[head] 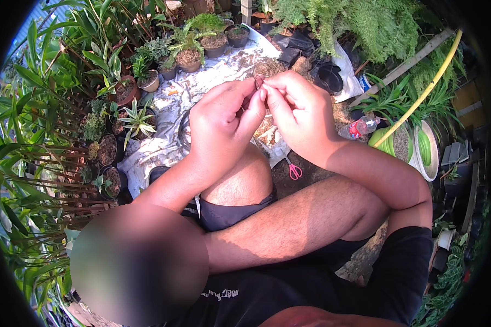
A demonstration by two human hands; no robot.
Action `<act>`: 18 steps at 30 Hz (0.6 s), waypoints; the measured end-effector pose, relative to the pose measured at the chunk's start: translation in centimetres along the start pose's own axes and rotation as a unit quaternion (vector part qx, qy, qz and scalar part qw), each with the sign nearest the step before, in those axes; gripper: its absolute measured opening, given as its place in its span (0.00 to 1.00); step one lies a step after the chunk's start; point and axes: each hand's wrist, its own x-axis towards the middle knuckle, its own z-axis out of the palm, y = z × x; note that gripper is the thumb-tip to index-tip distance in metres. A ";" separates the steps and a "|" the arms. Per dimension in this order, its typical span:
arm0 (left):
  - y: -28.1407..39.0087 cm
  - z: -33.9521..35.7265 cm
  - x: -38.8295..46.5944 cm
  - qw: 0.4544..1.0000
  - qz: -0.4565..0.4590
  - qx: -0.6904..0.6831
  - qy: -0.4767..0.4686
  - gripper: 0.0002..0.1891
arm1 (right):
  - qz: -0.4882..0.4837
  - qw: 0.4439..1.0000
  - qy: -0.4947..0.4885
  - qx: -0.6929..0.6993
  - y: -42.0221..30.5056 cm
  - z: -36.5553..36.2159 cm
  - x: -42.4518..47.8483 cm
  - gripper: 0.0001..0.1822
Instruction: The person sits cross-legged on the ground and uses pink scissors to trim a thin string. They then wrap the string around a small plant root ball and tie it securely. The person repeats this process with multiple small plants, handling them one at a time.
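Observation:
My left hand (223,112) and my right hand (302,108) meet at the fingertips above my raised knee. Between them is a thin dark strand (258,81), which looks like wire or a stem. Both hands pinch it; the fingers hide most of it. A coil of thin dark wire or tubing (183,133) lies behind my left wrist, on a soiled white sheet (167,108). Below my right hand, scissors with pink handles (295,171) rest on dark soil, their blades pointing towards the sheet.
Small potted plants, among them a fern (188,57) and a striped-leaf plant (139,120), line the sheet's left and far edges. At right are a black pot (329,79), a plastic bottle (358,127), a green pot (386,141) and a slanting yellow pole or hose (423,90).

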 end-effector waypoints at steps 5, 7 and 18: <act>-0.5 0.3 -0.1 0.994 0.071 0.078 0.021 0.10 | -0.005 1.000 -0.007 -0.003 -0.4 0.0 -0.1 0.02; -1.2 0.2 -0.2 0.987 0.100 0.121 0.021 0.10 | -0.006 1.000 -0.012 -0.027 -0.8 -0.1 -0.2 0.01; -0.5 -0.4 -0.2 0.983 0.071 0.165 -0.026 0.08 | -0.089 0.992 -0.007 -0.090 -1.8 -0.2 -0.2 0.03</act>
